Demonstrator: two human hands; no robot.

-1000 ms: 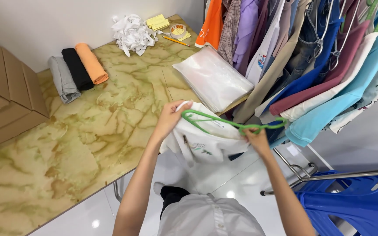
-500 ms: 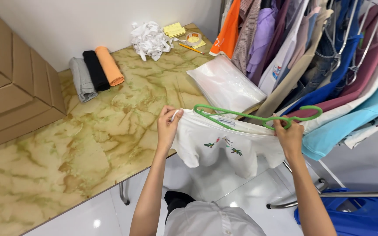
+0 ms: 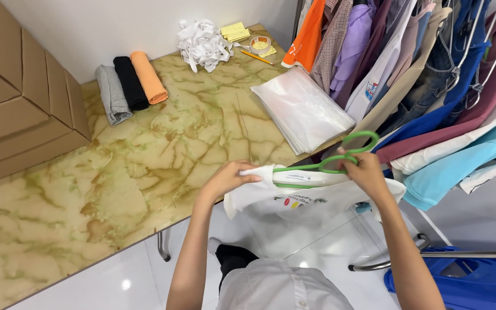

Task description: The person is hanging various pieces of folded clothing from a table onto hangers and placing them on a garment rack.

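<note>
Left hand (image 3: pixel 229 177) pinched the shoulder of a white shirt (image 3: pixel 311 204); right hand (image 3: pixel 365 172) was closed on the green hanger (image 3: pixel 331 163) at its neck, shirt hanging just off the desk (image 3: pixel 144 166) edge. Shirt looked light, soft, floppy; best held at shoulder seams. Hanger seemed stiff, slick. Clear bags (image 3: pixel 301 108) at 12 o'clock, clothes rack (image 3: pixel 431 74) at 2.

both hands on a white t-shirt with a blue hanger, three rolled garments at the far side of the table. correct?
Not quite: the hanger is green, not blue, as the head view shows. The rest holds: left hand and right hand hold the white t-shirt, and three rolled garments lie at the table's far side.
</note>
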